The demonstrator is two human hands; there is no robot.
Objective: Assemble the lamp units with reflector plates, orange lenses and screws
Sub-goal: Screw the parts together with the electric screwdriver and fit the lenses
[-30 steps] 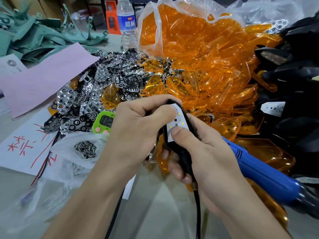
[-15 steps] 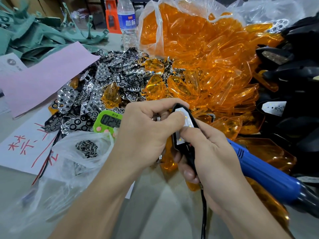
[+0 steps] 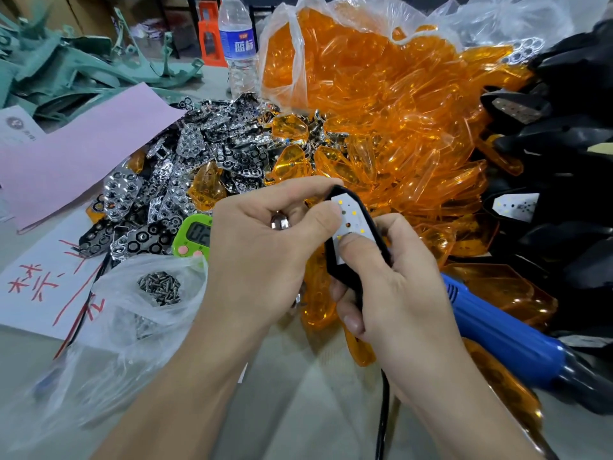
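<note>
Orange lenses [image 3: 381, 111] — big heap spilling from a clear bag, back centre. Reflector plates [image 3: 199, 154] are piled just left of it. Right hand [image 3: 398, 293] curls round the lamp unit [image 3: 351, 215] at centre, above the table, thumb pressed on its white LED board. Left hand [image 3: 262, 257] pinches the unit's top end, thumb and forefinger closed on it. Screws [image 3: 159, 288] — small heap in a plastic bag, lower left.

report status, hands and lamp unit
Right hand grips lamp unit, left hand pinches its top. Board bare, nothing fitted yet. Nothing in the way.
</note>
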